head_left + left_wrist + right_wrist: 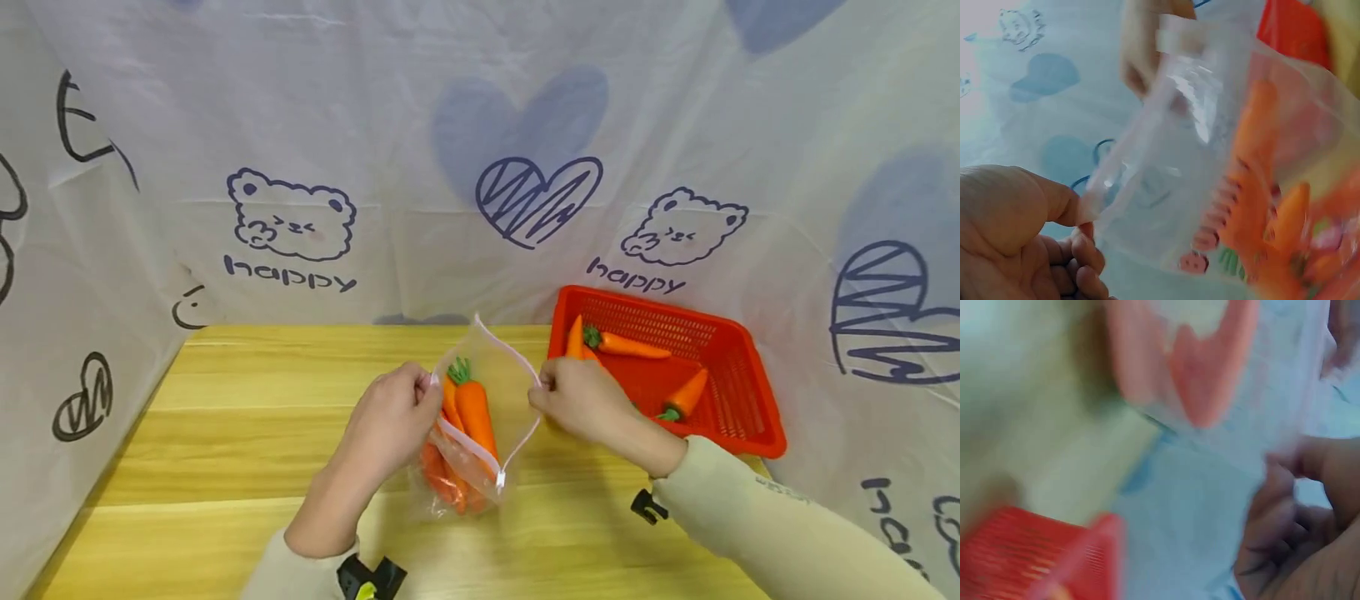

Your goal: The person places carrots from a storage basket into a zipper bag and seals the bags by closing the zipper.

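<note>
A clear zip bag (517, 367) with a pink-edged mouth hangs between both hands, its mouth spread wide, a white slider near the front corner. Inside it lie several carrots (477, 412), one with a green top pointing up. My left hand (393, 412) pinches the bag's left edge between thumb and fingers. On the opposite edge, my right hand (585, 398) pinches the rim the same way. Printed red letters show on the bag's side (1210, 231) in the left wrist view. The right wrist view is blurred, with the bagged carrots (1204, 381) above the pinching fingers.
A red plastic basket (738, 383) stands at the back right, partly behind the right forearm. Several carrots (633, 345) lie in it. Both stand on a wooden table (247, 417) backed by a white printed cloth (405, 167).
</note>
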`<state>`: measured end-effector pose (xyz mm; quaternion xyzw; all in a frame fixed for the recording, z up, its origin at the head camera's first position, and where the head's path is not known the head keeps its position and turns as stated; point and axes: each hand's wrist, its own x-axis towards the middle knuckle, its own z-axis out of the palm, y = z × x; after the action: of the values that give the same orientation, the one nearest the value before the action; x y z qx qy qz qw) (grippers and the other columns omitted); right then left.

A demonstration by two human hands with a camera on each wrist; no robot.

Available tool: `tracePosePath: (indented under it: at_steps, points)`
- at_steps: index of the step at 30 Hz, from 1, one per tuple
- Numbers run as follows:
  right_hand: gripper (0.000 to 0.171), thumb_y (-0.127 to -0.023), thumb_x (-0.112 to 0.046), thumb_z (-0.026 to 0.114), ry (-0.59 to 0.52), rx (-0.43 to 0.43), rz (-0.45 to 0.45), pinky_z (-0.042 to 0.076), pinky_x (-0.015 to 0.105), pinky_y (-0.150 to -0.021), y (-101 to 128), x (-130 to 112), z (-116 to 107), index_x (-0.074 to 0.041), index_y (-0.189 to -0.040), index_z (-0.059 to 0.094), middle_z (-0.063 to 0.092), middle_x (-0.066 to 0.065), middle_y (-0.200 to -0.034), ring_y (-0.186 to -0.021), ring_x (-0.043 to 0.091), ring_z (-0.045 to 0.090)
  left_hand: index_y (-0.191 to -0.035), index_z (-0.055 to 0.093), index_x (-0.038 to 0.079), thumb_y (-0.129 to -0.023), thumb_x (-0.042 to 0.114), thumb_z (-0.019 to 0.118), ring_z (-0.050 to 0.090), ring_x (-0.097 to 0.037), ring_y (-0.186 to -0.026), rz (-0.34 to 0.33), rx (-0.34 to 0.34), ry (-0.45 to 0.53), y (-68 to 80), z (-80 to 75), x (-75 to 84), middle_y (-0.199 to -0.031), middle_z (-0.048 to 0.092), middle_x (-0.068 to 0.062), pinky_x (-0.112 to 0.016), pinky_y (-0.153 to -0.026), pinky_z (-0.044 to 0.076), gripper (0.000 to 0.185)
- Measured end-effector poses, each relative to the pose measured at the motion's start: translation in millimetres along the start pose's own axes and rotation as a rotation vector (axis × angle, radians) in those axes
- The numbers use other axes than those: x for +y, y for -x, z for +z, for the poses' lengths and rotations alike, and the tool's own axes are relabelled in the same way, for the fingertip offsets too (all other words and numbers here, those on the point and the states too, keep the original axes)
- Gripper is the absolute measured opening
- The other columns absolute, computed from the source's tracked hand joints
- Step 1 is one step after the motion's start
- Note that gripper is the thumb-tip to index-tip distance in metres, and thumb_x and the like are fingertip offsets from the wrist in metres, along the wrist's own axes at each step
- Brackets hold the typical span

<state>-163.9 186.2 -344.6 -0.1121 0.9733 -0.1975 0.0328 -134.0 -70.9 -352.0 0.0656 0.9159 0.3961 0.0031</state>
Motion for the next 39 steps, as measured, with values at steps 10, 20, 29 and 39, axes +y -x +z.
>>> tracePosePath:
  at_steps: [10,20,29,39]
  points:
    - [0.019,-0.086,-0.022,0.06,0.024,0.086,-0.042,0.034,0.031,-0.051,-17.2,-28.7,-32.7,-0.017,-0.069,0.053,0.047,-0.002,-0.061,-0.054,0.019,0.049,-0.083,0.06,0.01,-0.099,0.022,0.054,0.054,-0.027,-0.074,0.004,0.139,-0.194,-6.3,-24.4,4.5,-0.075,0.057,-0.006,-0.038,-0.064,0.04,0.021]
    - [0.02,-0.085,-0.024,0.064,0.11,0.079,-0.036,0.036,0.033,-0.054,-11.5,-24.8,-11.5,-0.019,-0.07,0.054,0.047,-0.003,-0.059,-0.056,0.019,0.05,-0.07,0.054,0.009,-0.091,0.015,0.057,0.052,-0.034,-0.071,0.044,0.212,-0.482,-0.6,-12.6,-8.4,-0.068,0.054,-0.009,-0.047,-0.066,0.041,0.022]
    - [0.034,-0.096,-0.034,0.066,0.057,0.092,-0.075,0.033,0.031,-0.054,-9.3,-20.0,-8.9,-0.019,-0.069,0.053,0.042,-0.005,-0.058,-0.055,0.017,0.046,-0.071,0.053,0.006,-0.088,0.011,0.063,0.05,-0.033,-0.068,0.159,0.257,-0.608,0.5,-11.6,-13.9,-0.068,0.052,-0.01,-0.041,-0.06,0.038,0.021]
    - [0.024,-0.103,-0.029,0.065,-0.006,0.168,-0.047,0.04,0.033,-0.057,-11.3,59.5,-63.5,-0.011,-0.088,0.072,0.055,0.0,-0.066,-0.059,0.019,0.051,-0.071,0.052,0.011,-0.088,0.01,0.057,0.047,-0.03,-0.068,0.14,0.221,-0.503,2.9,-15.1,-15.6,-0.067,0.049,-0.005,-0.039,-0.062,0.035,0.018]
